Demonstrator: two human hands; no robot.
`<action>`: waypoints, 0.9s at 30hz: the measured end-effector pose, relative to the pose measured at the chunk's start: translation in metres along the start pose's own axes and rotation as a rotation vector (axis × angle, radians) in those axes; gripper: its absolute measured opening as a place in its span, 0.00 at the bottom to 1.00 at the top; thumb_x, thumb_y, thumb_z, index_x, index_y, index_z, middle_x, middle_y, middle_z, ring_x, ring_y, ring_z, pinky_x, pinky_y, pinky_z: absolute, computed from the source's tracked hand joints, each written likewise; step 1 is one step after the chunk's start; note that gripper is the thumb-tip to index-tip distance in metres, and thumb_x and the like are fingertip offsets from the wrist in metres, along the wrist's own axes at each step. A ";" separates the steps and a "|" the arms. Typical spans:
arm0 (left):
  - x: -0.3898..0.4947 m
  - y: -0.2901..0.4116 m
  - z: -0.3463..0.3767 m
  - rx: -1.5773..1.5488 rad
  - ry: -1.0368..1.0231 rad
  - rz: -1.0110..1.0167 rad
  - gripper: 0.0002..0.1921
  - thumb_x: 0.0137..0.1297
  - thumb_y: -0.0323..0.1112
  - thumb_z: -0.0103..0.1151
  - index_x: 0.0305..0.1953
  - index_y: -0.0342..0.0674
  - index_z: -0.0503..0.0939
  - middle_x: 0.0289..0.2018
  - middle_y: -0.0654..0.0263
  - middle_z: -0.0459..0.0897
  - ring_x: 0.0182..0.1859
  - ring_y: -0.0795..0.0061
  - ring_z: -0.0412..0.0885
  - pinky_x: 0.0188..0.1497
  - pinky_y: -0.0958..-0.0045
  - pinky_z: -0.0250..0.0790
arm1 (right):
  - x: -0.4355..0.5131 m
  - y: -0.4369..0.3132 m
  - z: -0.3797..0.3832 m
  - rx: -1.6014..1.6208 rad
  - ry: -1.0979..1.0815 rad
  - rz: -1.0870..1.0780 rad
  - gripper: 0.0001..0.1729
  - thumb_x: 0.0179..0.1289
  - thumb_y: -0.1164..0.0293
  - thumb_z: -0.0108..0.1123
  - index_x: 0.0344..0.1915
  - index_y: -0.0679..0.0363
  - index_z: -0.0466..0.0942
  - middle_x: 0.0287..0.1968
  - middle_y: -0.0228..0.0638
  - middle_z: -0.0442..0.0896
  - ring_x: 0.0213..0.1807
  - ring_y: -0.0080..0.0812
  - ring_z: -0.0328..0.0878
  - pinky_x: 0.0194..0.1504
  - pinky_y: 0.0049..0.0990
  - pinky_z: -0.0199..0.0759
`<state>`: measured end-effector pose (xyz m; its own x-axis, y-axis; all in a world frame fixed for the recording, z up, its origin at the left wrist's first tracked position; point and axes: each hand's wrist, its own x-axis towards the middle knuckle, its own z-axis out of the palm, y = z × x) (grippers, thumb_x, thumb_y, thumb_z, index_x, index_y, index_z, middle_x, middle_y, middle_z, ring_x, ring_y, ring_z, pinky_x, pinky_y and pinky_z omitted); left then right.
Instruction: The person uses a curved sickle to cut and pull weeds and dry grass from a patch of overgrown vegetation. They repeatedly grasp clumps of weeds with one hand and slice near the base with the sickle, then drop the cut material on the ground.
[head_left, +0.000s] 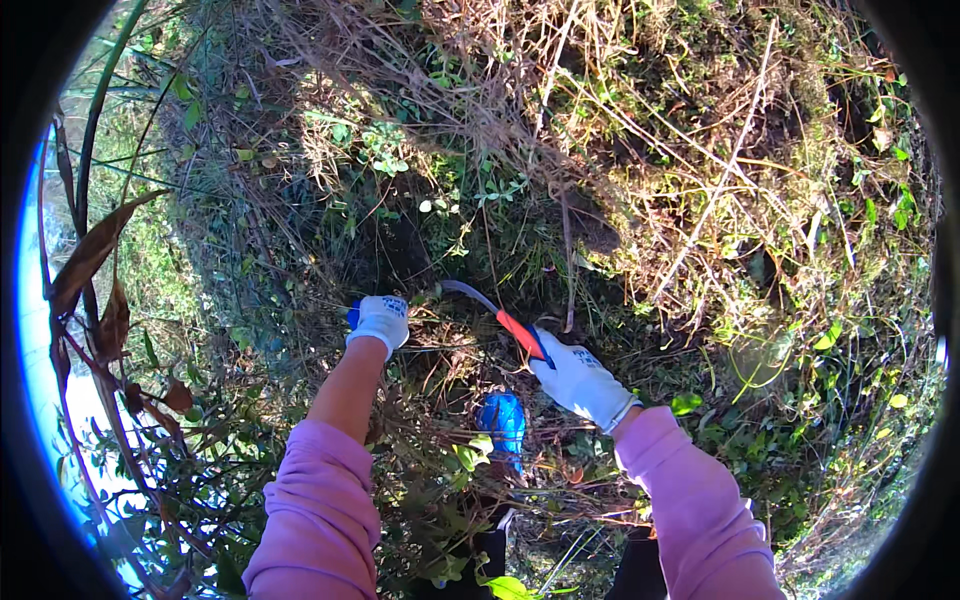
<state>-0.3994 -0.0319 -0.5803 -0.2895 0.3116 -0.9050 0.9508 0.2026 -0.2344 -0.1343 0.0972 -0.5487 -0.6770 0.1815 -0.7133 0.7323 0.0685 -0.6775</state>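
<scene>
My left hand (379, 321), in a white glove with blue on its palm side, is closed among thin stems left of centre; it looks to be gripping some of them. My right hand (581, 379), in a matching glove, holds a sickle by its orange-red handle (519, 332). The sickle's curved metal blade (471, 291) points up and left, with its tip among the stems just right of my left hand. Both hands are apart. The fingers of my left hand are partly hidden.
Dry stalks and tangled undergrowth (675, 165) cover the slope ahead. A blue shoe or boot cover (502, 424) shows below, between my arms. Brown curled leaves (94, 255) on tall stems stand close at the left. Leafy shrubs (277, 480) grow at lower left.
</scene>
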 end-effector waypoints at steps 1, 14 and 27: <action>-0.009 0.005 0.003 0.036 -0.028 0.043 0.12 0.55 0.36 0.48 0.36 0.42 0.80 0.36 0.59 0.83 0.38 0.60 0.82 0.38 0.64 0.72 | -0.025 0.012 -0.005 -0.022 -0.099 0.112 0.32 0.60 0.63 0.53 0.63 0.53 0.56 0.26 0.50 0.76 0.23 0.45 0.74 0.28 0.37 0.67; -0.024 -0.017 0.004 0.394 0.160 -0.232 0.63 0.38 0.66 0.63 0.67 0.35 0.39 0.68 0.53 0.43 0.69 0.55 0.46 0.61 0.56 0.52 | 0.091 -0.072 0.001 0.311 0.046 -0.204 0.21 0.61 0.63 0.48 0.53 0.59 0.63 0.25 0.47 0.76 0.27 0.49 0.74 0.29 0.41 0.67; 0.027 -0.035 -0.004 0.273 -0.244 -0.107 0.30 0.48 0.52 0.60 0.52 0.43 0.73 0.55 0.60 0.72 0.55 0.63 0.72 0.51 0.65 0.68 | 0.030 -0.012 0.032 0.035 -0.104 -0.110 0.30 0.62 0.59 0.47 0.63 0.55 0.56 0.32 0.47 0.77 0.32 0.49 0.76 0.31 0.43 0.66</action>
<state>-0.4411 -0.0271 -0.5954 -0.3849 0.0650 -0.9207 0.9206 -0.0433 -0.3880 -0.1656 0.0700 -0.5683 -0.7584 0.0724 -0.6478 0.6514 0.0480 -0.7572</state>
